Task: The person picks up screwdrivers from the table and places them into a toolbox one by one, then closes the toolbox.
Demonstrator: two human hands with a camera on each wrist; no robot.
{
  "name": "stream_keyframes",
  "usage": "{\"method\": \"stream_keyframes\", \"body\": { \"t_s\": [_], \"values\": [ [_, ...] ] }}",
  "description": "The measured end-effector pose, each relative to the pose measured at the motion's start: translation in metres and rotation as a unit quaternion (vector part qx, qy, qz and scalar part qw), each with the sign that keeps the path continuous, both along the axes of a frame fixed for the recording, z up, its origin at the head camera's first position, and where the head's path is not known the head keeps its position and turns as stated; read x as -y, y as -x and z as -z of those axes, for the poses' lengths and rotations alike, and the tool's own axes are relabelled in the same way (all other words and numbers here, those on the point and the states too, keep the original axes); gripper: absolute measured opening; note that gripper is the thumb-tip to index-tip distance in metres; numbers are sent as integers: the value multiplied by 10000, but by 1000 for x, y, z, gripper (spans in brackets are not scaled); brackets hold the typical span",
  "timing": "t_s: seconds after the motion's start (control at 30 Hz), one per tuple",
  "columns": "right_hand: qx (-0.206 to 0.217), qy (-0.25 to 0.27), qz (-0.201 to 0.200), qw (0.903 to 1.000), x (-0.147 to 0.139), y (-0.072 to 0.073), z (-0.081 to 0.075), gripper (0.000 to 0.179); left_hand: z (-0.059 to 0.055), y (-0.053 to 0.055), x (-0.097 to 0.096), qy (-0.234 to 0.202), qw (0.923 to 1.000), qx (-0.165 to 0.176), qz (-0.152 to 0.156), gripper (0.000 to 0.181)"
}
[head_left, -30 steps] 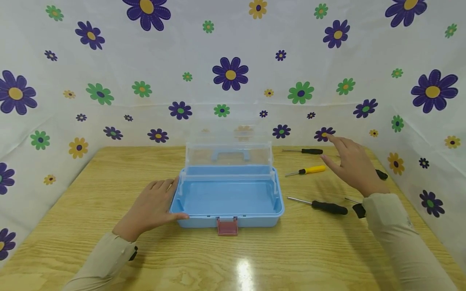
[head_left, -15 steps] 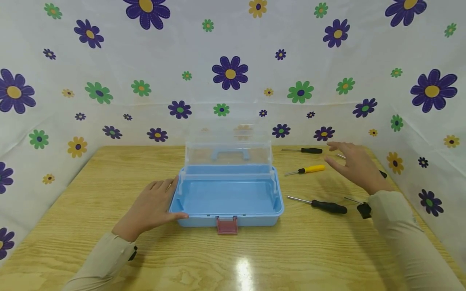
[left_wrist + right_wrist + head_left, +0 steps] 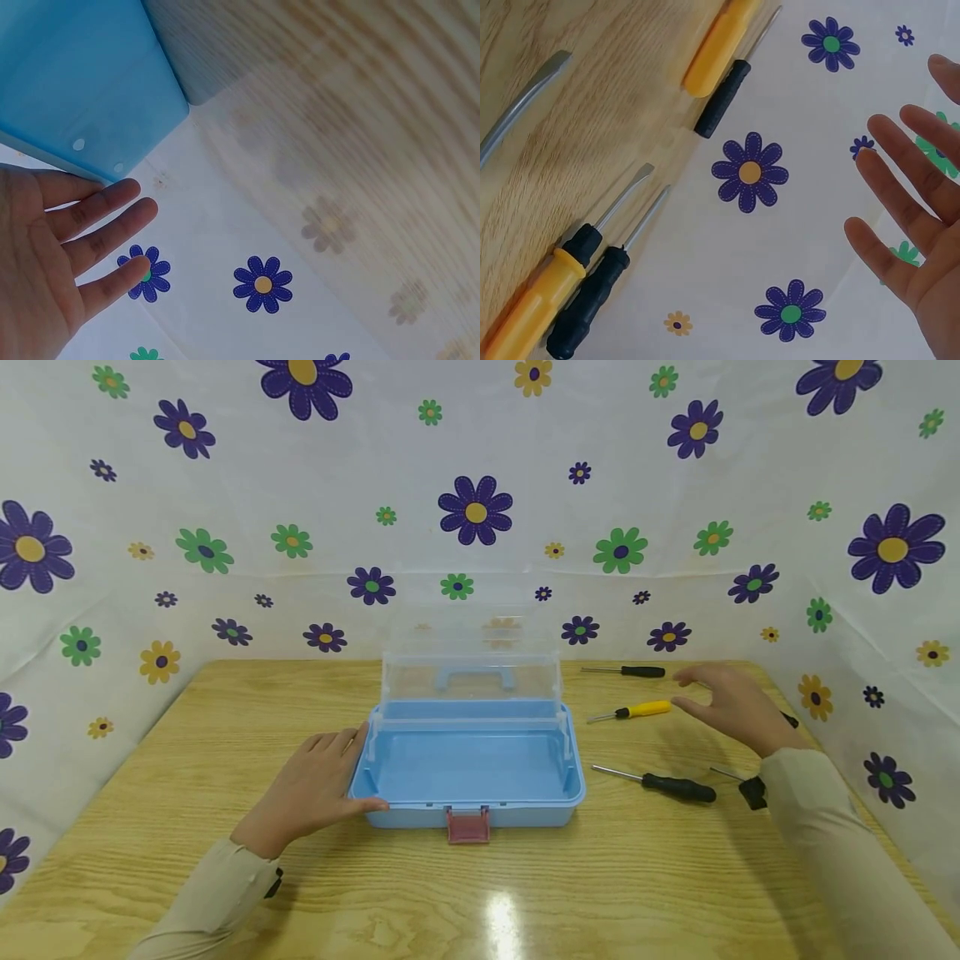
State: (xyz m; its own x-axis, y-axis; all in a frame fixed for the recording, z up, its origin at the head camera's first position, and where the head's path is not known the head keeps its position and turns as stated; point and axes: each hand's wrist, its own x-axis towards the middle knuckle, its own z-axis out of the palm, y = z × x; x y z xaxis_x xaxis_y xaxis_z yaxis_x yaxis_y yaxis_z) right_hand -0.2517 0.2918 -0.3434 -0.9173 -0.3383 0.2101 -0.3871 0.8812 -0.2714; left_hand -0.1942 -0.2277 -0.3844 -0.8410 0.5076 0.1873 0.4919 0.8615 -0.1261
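Note:
A light blue toolbox [image 3: 465,814] with a pink latch stands on the table, its transparent lid [image 3: 471,672] raised. My left hand [image 3: 307,789] rests at the box's left end, thumb over the front rim. In the left wrist view its fingers [image 3: 112,232] look straight and spread. My right hand [image 3: 735,706] hovers over the screwdrivers on the right, holding nothing, fingers spread in the right wrist view. Nearest it lie a yellow-handled screwdriver [image 3: 645,709] and a thin black-handled screwdriver [image 3: 642,672]. A larger black-handled screwdriver [image 3: 678,787] lies nearer the front.
Another black handle [image 3: 789,720] shows partly behind the right hand, and a metal shaft [image 3: 727,773] pokes out by the cuff. The right wrist view shows a yellow-and-black screwdriver [image 3: 540,300] beside a black one [image 3: 592,296]. A flowered cloth [image 3: 480,443] encloses the table.
My right hand has come down slightly and drawn a little to the right, its fingers bending somewhat more. The left hand and the toolbox stay where they were.

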Motion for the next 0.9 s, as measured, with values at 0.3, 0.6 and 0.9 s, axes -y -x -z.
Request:
{"method": "stream_keyframes", "body": {
  "t_s": [0.3, 0.6, 0.9],
  "values": [
    [354, -171, 1, 9992, -1, 14, 4, 42, 0, 0, 0, 0, 10000, -8, -6, 109],
    [785, 446, -293, 9955, -3, 34, 14, 40, 2, 0, 1, 11, 10000, -4, -31, 108],
    [963, 861, -317, 9911, -3, 47, 24, 39, 2, 0, 1, 18, 10000, 27, -80, 108]
  ]
}}
